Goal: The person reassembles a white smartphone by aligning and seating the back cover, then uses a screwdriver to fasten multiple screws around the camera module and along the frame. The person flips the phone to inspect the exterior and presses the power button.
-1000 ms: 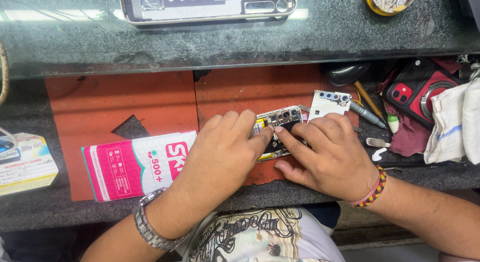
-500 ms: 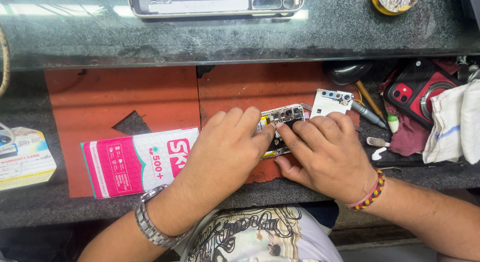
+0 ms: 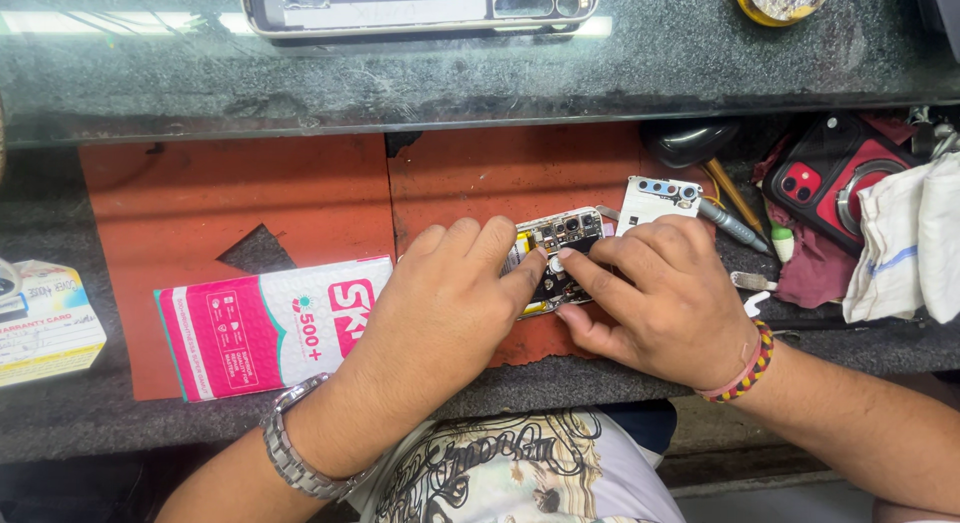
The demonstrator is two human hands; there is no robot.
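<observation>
Two hands closed on the opened phone [image 3: 556, 263] over the red mat [image 3: 300, 198] on the worktop [image 3: 620, 383]: left hand [image 3: 450, 303] pinning it flat, right hand [image 3: 665, 303] fingers [image 3: 590, 273] pressing its innards, perhaps a connector.

Only 1 view is given, from a camera worn on the person's head. It looks steeply down and slightly forward over the chest, whose printed shirt fills the bottom edge, onto a dark speckled stone worktop [image 3: 90, 423] covered by a red rubber mat [image 3: 230, 198]. It sits close: the 2 forearms enter from the lower corners, and the left hand [image 3: 445, 303] and right hand [image 3: 665, 298] meet just right of centre. The far edge of the picture reaches a raised dark stone shelf [image 3: 650, 68], seen from above. With no second view, nothing in the scene is shared between cameras.
</observation>
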